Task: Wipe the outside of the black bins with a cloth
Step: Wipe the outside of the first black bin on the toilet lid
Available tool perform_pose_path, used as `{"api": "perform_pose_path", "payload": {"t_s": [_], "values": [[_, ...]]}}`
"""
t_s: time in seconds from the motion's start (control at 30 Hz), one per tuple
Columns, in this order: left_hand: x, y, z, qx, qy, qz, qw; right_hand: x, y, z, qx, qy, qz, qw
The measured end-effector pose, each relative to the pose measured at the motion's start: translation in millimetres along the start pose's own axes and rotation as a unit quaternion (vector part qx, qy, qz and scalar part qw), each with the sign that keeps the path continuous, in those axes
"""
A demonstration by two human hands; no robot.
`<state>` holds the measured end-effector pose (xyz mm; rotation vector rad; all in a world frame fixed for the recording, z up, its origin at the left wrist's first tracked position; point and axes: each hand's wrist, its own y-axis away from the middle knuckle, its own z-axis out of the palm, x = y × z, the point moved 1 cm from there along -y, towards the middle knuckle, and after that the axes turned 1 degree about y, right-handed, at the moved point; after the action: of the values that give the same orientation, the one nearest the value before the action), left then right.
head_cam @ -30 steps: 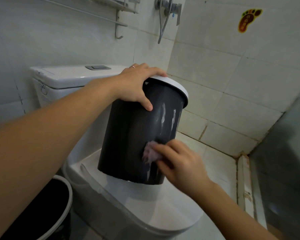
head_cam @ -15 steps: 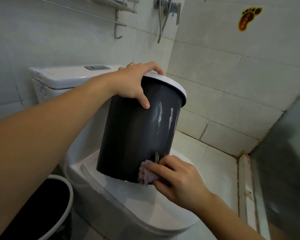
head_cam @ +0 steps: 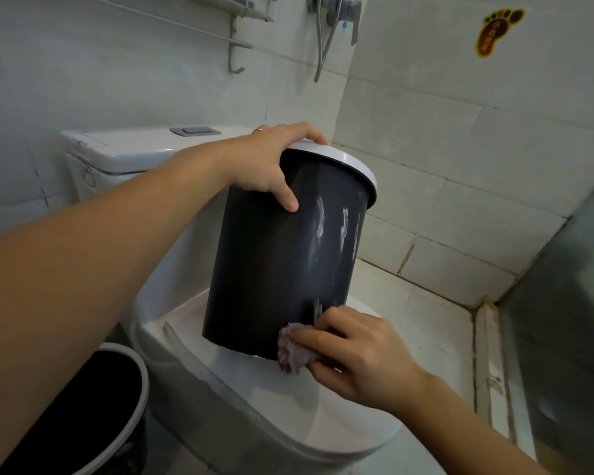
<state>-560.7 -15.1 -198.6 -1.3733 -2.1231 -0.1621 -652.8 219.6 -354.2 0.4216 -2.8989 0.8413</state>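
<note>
Since a second ago the cloth point(head_cam: 291, 351) has slid down the bin's wall, from mid-height to the bottom edge, and has barely shifted in the last half second. At far left, low in the view, a second black bin point(head_cam: 83, 406) with a pale rim stands on the floor beside the toilet point(head_cam: 240, 399). The left hand point(head_cam: 271, 159) reaches across from there and grips the top of the black bin point(head_cam: 271, 269) — fingers curled over its white rim, thumb pressed flat on the dark wall. That bin stands tilted on the closed toilet lid, in front of the cistern point(head_cam: 134, 149). Pale streaks show on its right side. Further right, the right hand point(head_cam: 354, 354) pinches the bunched purplish cloth against the bin's lower edge — fingers bent around it. A foot-shaped sticker point(head_cam: 498, 30) sits on the tiled wall at upper right.
</note>
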Motion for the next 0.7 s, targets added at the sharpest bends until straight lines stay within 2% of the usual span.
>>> {"api": "perform_pose_path", "payload": {"t_s": [0.2,0.27,0.37,0.47,0.53,0.63,0.7], "values": [[5.2,1.5,2.7,0.008,-0.02,0.024,0.999,13.3,-24.8,-9.6,0.12,0.043,0.121,0.985],[4.2,1.6,1.9,0.005,-0.021,0.023,1.0,8.8,-20.6,-7.1,0.11,0.05,0.099,0.988],[2.8,2.2,0.0,0.0,-0.023,0.019,1.0,-5.9,0.5,1.8,0.04,0.039,0.022,0.998],[3.0,2.4,-0.1,0.0,-0.021,0.018,1.0,-11.5,10.0,5.1,-0.012,0.04,-0.012,0.999],[4.0,1.9,1.0,0.002,-0.02,0.018,1.0,-7.7,3.8,2.3,0.013,0.053,0.005,0.998],[5.9,1.8,2.3,0.005,-0.023,0.018,1.0,1.5,-10.9,-7.7,0.083,0.067,0.091,0.99],[6.0,1.9,2.6,0.005,-0.029,0.019,0.999,1.9,-13.6,-8.5,0.1,0.066,0.119,0.986]]}}
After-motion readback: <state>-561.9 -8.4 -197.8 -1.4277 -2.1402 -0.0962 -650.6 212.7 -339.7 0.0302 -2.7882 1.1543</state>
